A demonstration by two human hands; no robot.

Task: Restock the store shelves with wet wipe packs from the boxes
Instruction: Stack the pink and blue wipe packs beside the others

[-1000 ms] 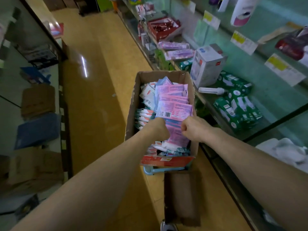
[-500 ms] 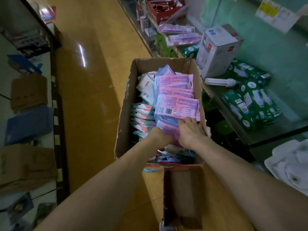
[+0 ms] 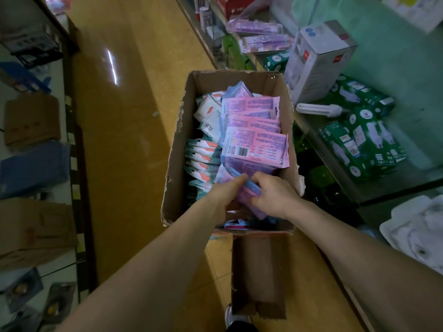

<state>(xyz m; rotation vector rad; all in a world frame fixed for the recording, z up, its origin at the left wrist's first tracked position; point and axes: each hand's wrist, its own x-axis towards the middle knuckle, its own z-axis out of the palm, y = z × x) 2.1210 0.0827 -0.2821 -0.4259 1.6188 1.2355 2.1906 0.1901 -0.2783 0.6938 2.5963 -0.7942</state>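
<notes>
Your left hand [image 3: 224,191] and right hand [image 3: 274,195] are both down in the near end of the cardboard box [image 3: 176,152]. Their fingers are curled round a pink wipe pack [image 3: 248,188] held between them, and it has not left the box. Just beyond your fingertips lies a stack of pink packs [image 3: 254,144], barcode up. Beyond your left hand a row of teal and white packs [image 3: 203,159] stands on edge. The box looks close to full, so I judge you are early, with most of the stock yet to be shelved. To the right of your right hand the shelf [image 3: 402,180] carries green bulb boxes [image 3: 359,144], a loose bulb [image 3: 318,110] and a white carton [image 3: 318,58]. I cannot tell where the wipes belong. Nearer you than your wrists, a second box [image 3: 259,271] lies on the floor.
</notes>
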